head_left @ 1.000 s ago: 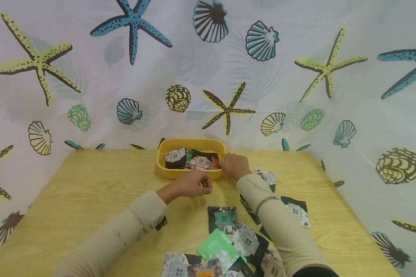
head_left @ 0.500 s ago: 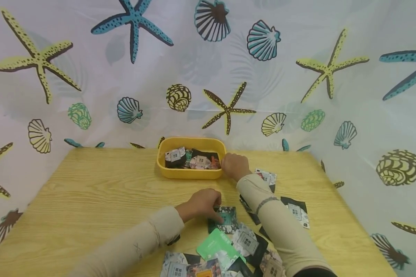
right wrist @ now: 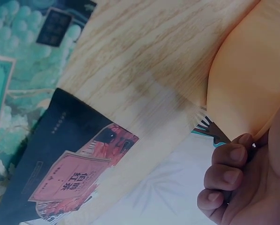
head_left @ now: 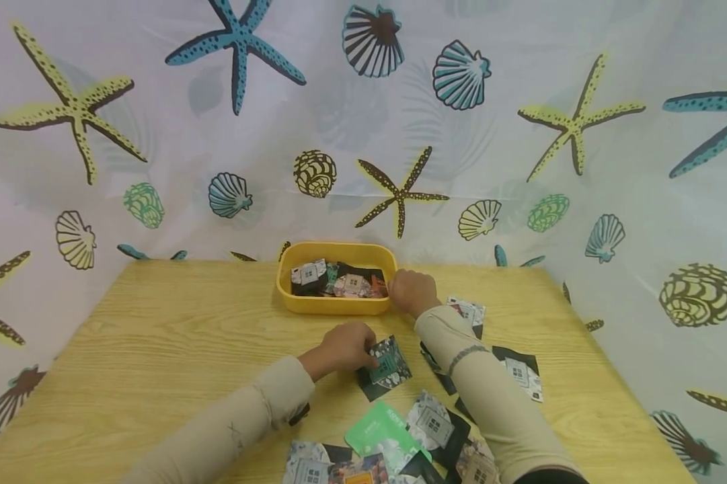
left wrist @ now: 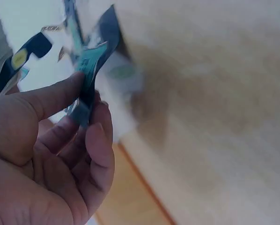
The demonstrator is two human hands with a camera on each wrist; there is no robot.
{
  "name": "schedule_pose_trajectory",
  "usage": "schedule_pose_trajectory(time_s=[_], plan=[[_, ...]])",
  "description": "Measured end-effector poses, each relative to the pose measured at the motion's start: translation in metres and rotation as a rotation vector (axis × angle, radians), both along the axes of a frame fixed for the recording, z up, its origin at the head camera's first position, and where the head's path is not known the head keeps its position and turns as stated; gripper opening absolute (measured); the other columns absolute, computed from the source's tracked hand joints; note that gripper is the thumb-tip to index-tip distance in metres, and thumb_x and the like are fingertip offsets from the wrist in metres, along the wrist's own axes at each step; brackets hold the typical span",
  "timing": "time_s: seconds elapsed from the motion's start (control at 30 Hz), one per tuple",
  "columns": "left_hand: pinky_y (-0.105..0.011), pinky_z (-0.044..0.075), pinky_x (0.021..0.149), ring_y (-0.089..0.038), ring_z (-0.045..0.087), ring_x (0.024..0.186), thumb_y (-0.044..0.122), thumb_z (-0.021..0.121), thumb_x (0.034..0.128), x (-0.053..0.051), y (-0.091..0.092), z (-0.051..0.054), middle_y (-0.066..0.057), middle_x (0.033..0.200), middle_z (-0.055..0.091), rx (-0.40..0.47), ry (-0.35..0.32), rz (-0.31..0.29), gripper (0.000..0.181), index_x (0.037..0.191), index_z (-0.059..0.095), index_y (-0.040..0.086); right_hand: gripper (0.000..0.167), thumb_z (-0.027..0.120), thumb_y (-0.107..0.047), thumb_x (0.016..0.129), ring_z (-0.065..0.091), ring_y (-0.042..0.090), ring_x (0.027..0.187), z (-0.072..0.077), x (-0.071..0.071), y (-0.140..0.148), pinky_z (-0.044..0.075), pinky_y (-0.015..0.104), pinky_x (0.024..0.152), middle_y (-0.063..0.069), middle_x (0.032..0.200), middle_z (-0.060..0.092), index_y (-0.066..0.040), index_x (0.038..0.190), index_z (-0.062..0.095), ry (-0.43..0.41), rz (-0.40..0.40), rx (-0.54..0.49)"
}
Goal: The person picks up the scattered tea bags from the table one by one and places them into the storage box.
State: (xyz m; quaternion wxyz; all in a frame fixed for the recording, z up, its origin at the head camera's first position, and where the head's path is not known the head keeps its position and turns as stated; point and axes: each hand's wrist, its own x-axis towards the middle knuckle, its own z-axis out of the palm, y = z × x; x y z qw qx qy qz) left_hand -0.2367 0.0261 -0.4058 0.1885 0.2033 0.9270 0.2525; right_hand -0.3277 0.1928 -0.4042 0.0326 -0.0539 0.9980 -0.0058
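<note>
My left hand [head_left: 341,348] pinches a dark tea sachet with a green label [head_left: 392,363] by its left edge, tilted, just in front of the bin. In the left wrist view, the thumb [left wrist: 60,96] and curled fingers hold the sachet [left wrist: 94,63], seen nearly edge-on. At the right end of the yellow bin [head_left: 333,307], my right hand [head_left: 413,292] grips the rim with fingers curled. The right wrist view shows those fingers [right wrist: 229,176] against the orange-looking bin wall [right wrist: 247,70]. Several tea sachets [head_left: 352,284] lie inside the bin.
Several sachets spread over the near table, including a bright green one [head_left: 378,427] and a grey-and-black one [head_left: 432,423]. Two more lie right of the right forearm, one a white-and-black sachet [head_left: 520,373]. A patterned cloth [head_left: 266,134] hangs behind the wooden table [head_left: 175,316].
My left hand has come from the bin's front edge down to the green-labelled sachet, pinched it and raised it slightly, tilting it. The right hand stays on the bin.
</note>
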Motion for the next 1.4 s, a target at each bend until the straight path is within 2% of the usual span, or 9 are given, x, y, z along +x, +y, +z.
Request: schedule_pose_trajectory(time_s=[0.2, 0.27, 0.43, 0.6, 0.73, 0.9, 1.03, 1.23, 1.4], plan=[[-0.025, 0.046, 0.053, -0.010, 0.044, 0.060, 0.022, 0.077, 0.0881, -0.022, -0.034, 0.021, 0.003, 0.065, 0.048, 0.233, -0.217, 0.000, 0.029, 0.069, 0.057, 0.012, 0.038, 0.038, -0.026, 0.103, 0.059, 0.027, 0.061, -0.003, -0.001, 0.001, 0.051, 0.043, 0.060, 0.011, 0.068, 0.058, -0.008, 0.073, 0.052, -0.008, 0.014, -0.023], [-0.026, 0.049, 0.052, -0.011, 0.045, 0.059, 0.022, 0.073, 0.0915, -0.036, -0.051, 0.032, 0.002, 0.067, 0.046, 0.315, -0.291, 0.049, 0.033, 0.068, 0.051, 0.014, 0.038, 0.037, -0.025, 0.102, 0.060, 0.028, 0.062, -0.003, -0.001, 0.001, 0.051, 0.044, 0.061, 0.012, 0.069, 0.059, -0.008, 0.072, 0.052, -0.006, 0.019, -0.029], [-0.026, 0.055, 0.060, -0.013, 0.060, 0.070, 0.021, 0.063, 0.0982, -0.078, -0.083, 0.054, -0.005, 0.093, 0.056, 0.459, -0.333, 0.273, 0.016, 0.095, 0.057, 0.007, 0.038, 0.038, -0.026, 0.102, 0.060, 0.027, 0.063, -0.002, -0.006, 0.003, 0.049, 0.042, 0.061, 0.011, 0.070, 0.060, -0.009, 0.070, 0.052, -0.020, 0.000, -0.019], [-0.027, 0.057, 0.062, -0.013, 0.064, 0.068, 0.014, 0.061, 0.0986, -0.106, -0.097, 0.039, -0.005, 0.087, 0.054, 0.519, -0.328, 0.514, 0.010, 0.096, 0.058, 0.005, 0.036, 0.038, -0.026, 0.101, 0.059, 0.026, 0.066, -0.003, -0.008, 0.004, 0.052, 0.043, 0.065, 0.011, 0.075, 0.063, -0.008, 0.074, 0.055, -0.034, -0.018, -0.018], [-0.026, 0.058, 0.060, -0.012, 0.060, 0.061, 0.008, 0.059, 0.0978, -0.114, -0.098, 0.022, -0.006, 0.080, 0.057, 0.544, -0.344, 0.610, 0.018, 0.112, 0.061, -0.003, 0.035, 0.039, -0.025, 0.100, 0.061, 0.026, 0.067, -0.004, -0.006, 0.003, 0.053, 0.044, 0.066, 0.012, 0.076, 0.064, -0.008, 0.075, 0.057, -0.033, -0.013, -0.023], [-0.030, 0.060, 0.082, -0.027, 0.069, 0.101, 0.009, 0.049, 0.1027, -0.118, -0.084, 0.018, -0.022, 0.133, 0.059, 0.598, -0.369, 0.519, 0.046, 0.146, 0.042, -0.006, 0.035, 0.040, -0.025, 0.102, 0.060, 0.026, 0.067, 0.001, -0.004, 0.002, 0.054, 0.044, 0.067, 0.012, 0.077, 0.065, -0.007, 0.076, 0.056, -0.026, -0.012, -0.004], [-0.041, 0.052, 0.103, -0.036, 0.052, 0.136, 0.013, 0.047, 0.1046, -0.116, -0.076, 0.023, -0.022, 0.155, 0.041, 0.608, -0.377, 0.404, 0.053, 0.153, 0.032, -0.001, 0.036, 0.039, -0.026, 0.103, 0.061, 0.026, 0.067, 0.002, -0.004, -0.001, 0.053, 0.043, 0.066, 0.012, 0.078, 0.065, -0.007, 0.079, 0.057, -0.037, -0.013, 0.003], [-0.047, 0.052, 0.100, -0.037, 0.054, 0.131, 0.023, 0.052, 0.1043, -0.106, -0.071, 0.030, -0.020, 0.144, 0.052, 0.547, -0.260, 0.242, 0.044, 0.143, 0.049, 0.002, 0.035, 0.040, -0.025, 0.103, 0.062, 0.028, 0.069, 0.001, -0.004, 0.000, 0.054, 0.045, 0.067, 0.014, 0.080, 0.066, -0.005, 0.082, 0.058, -0.016, -0.018, -0.006], [-0.042, 0.058, 0.084, -0.031, 0.065, 0.104, 0.026, 0.058, 0.1014, -0.062, -0.068, 0.040, -0.017, 0.122, 0.066, 0.403, -0.282, -0.010, 0.034, 0.127, 0.062, 0.003, 0.035, 0.039, -0.026, 0.102, 0.060, 0.027, 0.066, 0.000, -0.007, 0.003, 0.052, 0.043, 0.064, 0.012, 0.077, 0.063, -0.005, 0.081, 0.057, -0.019, 0.002, -0.006]])
